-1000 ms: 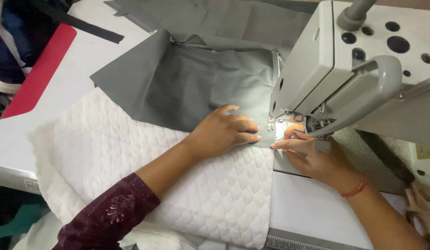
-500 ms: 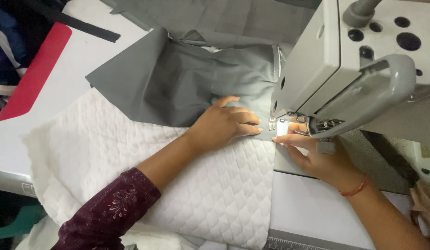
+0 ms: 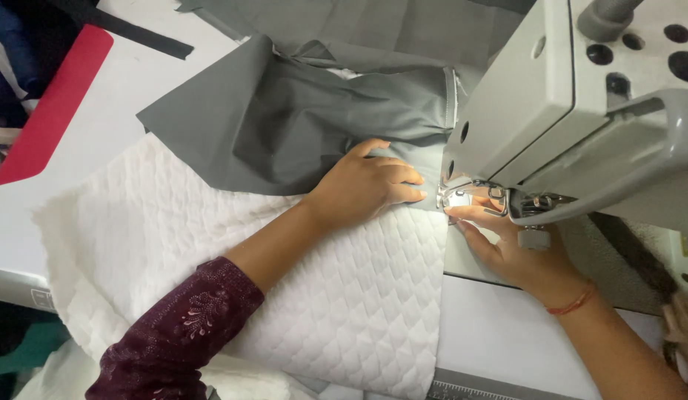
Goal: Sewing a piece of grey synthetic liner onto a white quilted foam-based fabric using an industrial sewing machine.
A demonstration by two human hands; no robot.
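My left hand [image 3: 366,187] lies flat, fingers together, on the seam where grey fabric [image 3: 284,126] meets white quilted fabric [image 3: 210,244], just left of the sewing machine's presser foot [image 3: 456,197]. My right hand [image 3: 507,248] rests on the machine bed below the foot, its fingertips pressing the fabric edge beside the needle. The light grey sewing machine [image 3: 581,96] head hangs over both hands and hides part of the right fingers.
The white table [image 3: 99,111] carries a red panel [image 3: 55,104] at the far left and a black strip [image 3: 136,33] at the top. A ruler edge [image 3: 462,389] shows at the bottom. More grey cloth is piled behind the machine.
The grey fabric has fed a little further back under the foot. Both hands stay pressed at the seam, shifting slightly with it.
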